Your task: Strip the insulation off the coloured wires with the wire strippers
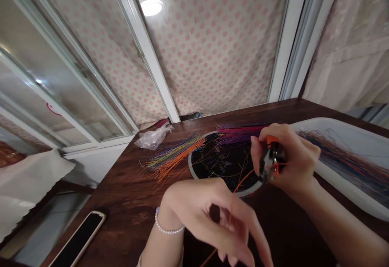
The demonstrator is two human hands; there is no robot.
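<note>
My right hand (293,153) is closed around a pair of wire cutters or pliers (267,163) with orange on its handles, the jaws pointing down and toward me. Lower and to the left, my left hand (206,208), with a beaded bracelet at the wrist, has its fingers curled around a thin orange wire (242,181). That wire runs up from the left fingers toward the tool's jaws; whether they touch it I cannot tell. Behind both hands lies a round black tray (192,170) with a pale rim, scattered with short wire bits.
Orange, yellow and blue wires (174,161) lie left of the round tray, red and purple wires (235,135) at its far edge. A white bin (326,124) of wires stands right. A clear plastic bag (154,137) and a phone (77,240) lie on the dark table (127,202).
</note>
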